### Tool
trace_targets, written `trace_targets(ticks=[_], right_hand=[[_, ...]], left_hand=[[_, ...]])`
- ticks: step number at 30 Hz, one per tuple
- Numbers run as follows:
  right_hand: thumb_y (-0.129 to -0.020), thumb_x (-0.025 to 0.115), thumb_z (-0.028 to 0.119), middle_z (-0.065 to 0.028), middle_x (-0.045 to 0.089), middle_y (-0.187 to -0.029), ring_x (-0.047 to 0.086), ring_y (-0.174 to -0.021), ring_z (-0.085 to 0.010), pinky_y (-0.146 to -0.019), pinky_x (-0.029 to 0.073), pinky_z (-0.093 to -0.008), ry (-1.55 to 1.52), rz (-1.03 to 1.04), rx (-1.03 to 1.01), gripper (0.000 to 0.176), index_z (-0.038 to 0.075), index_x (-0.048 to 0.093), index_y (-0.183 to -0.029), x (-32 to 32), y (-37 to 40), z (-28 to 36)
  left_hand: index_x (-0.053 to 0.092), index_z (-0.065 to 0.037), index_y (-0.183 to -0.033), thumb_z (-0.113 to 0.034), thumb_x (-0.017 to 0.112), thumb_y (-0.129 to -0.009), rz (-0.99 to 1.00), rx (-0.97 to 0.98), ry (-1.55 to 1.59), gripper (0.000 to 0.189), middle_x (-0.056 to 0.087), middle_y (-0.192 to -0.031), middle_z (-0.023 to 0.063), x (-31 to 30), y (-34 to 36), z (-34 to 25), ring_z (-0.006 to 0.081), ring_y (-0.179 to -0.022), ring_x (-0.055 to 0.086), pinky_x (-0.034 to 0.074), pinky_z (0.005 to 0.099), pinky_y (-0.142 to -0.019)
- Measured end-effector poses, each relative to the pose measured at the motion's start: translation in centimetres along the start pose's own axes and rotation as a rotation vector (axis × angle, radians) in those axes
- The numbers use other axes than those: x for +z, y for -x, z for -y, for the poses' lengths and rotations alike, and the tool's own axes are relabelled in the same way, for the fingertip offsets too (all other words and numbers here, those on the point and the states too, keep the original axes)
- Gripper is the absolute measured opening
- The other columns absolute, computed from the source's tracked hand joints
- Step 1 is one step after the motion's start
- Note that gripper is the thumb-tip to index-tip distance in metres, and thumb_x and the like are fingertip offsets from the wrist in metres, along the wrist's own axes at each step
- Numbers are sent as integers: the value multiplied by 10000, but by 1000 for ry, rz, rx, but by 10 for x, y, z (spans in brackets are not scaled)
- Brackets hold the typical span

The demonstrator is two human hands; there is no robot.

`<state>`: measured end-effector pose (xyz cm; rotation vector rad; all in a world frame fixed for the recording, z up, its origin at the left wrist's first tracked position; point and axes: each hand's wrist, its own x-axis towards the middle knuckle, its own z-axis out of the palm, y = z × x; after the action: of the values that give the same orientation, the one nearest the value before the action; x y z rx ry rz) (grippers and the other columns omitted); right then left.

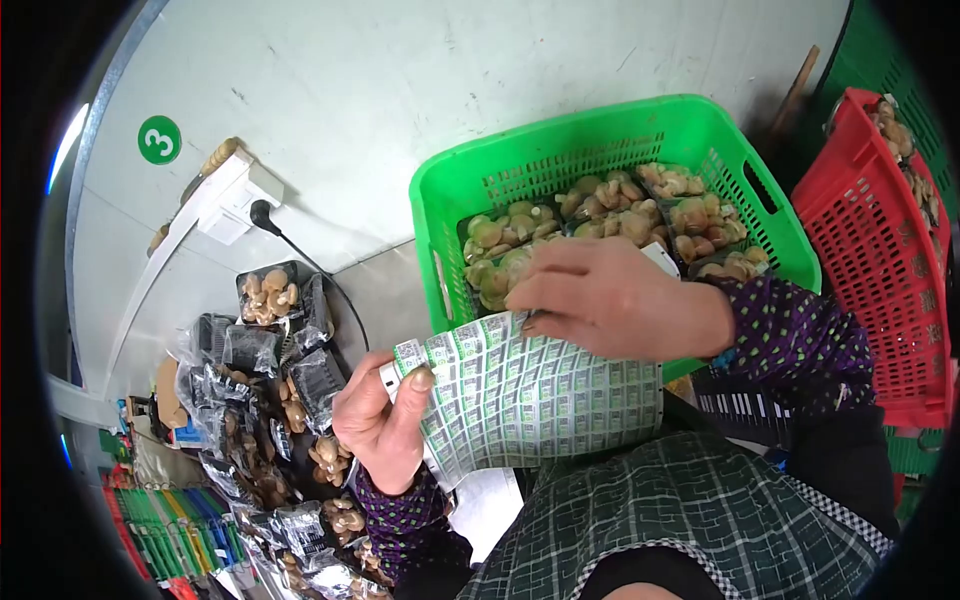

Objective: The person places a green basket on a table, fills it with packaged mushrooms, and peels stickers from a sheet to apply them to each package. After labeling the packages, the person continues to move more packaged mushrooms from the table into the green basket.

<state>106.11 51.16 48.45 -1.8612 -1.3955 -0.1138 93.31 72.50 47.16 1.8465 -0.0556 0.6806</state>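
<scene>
My left hand (385,420) grips the left edge of a sheet of stickers (545,395), thumb on top. The sheet is bent and covered in rows of small green-and-white printed labels with square codes. At its upper edge my right hand (625,300) has its fingers curled down, fingertips pinched at the sheet. Just beyond the right hand is a green plastic basket (545,145), partly covered by that hand. In it lie several wrapped black trays of brown mushrooms (620,225).
A red basket (875,270) with mushroom packs stands at the right. To the left is a pile of wrapped mushroom trays (270,390). A white power strip (240,195) with a black plug and cord (310,260) is against the pale wall (330,110).
</scene>
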Motion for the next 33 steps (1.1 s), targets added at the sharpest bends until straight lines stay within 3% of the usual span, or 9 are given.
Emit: trace_targets(ticks=[2, 8, 10, 12, 16, 20, 23, 27, 33], right_hand=[[-696, 627, 121, -84, 538, -804, 579, -781, -235, -679, 486, -349, 384, -154, -281, 191, 23, 569, -850, 8, 3, -3], [-669, 601, 144, -65, 506, -768, 559, -743, -220, -594, 467, -340, 497, -162, -327, 152, 42, 570, -778, 16, 26, -15], [-712, 631, 114, -71, 557, -721, 575, -686, -195, -531, 445, -342, 372, -80, 2, 100, 30, 630, -765, 2, 34, -35], [-759, 649, 136, -111, 615, -682, 591, -655, -170, -501, 428, -336, -67, -387, 743, 133, 10, 685, -779, -33, 63, -94], [-777, 671, 178, -123, 669, -728, 604, -657, -146, -614, 478, -302, 75, -210, 1172, 238, -47, 688, -854, -39, 134, -167], [-764, 691, 204, -160, 672, -748, 626, -672, -218, -640, 489, -340, 279, -106, 1116, 263, -46, 687, -843, -17, 142, -193], [-725, 710, 264, -171, 656, -747, 632, -706, -333, -628, 496, -415, 863, 144, 843, 262, 4, 676, -729, -28, 130, -183], [-707, 697, 196, -189, 651, -741, 647, -715, -311, -650, 505, -404, 303, -264, 989, 200, 5, 676, -760, -46, 92, -210], [-658, 715, 162, -204, 640, -793, 641, -807, -308, -707, 515, -397, 583, -31, 966, 319, -27, 652, -907, 0, 75, -323]], left_hand=[[651, 67, -838, -64, 694, -810, -41, -37, -85, 140, 624, -771, 62, 2, 2, 0, 70, -631, 508, 380, 211, -566], [638, 41, -828, -59, 633, -867, -177, -312, 51, 107, 591, -706, -17, 20, 7, 15, 43, -646, 461, 365, 198, -604], [638, 27, -812, -78, 622, -877, -207, -343, 92, 125, 588, -696, -17, 16, 10, 25, 41, -645, 455, 357, 196, -601], [660, 23, -844, -99, 610, -886, -294, -370, 125, 139, 647, -741, 29, 1, 15, 28, 65, -645, 522, 396, 200, -615], [654, 41, -900, -98, 616, -881, -366, -460, 222, 145, 664, -796, 54, -13, 24, 43, 89, -670, 561, 438, 219, -661], [656, 47, -916, -95, 619, -877, -365, -456, 184, 152, 659, -792, 47, -15, 21, 45, 79, -672, 545, 424, 214, -666], [637, 48, -859, -101, 622, -869, -341, -389, 182, 150, 622, -744, 15, -19, 19, 37, 63, -663, 494, 388, 211, -663], [626, 46, -817, -121, 640, -859, -372, -346, 129, 172, 594, -745, 4, -16, 24, 33, 69, -673, 477, 375, 225, -660], [603, 42, -805, -79, 614, -832, -166, -250, -127, 124, 559, -737, -2, -13, 13, 13, 72, -667, 445, 337, 212, -623]])
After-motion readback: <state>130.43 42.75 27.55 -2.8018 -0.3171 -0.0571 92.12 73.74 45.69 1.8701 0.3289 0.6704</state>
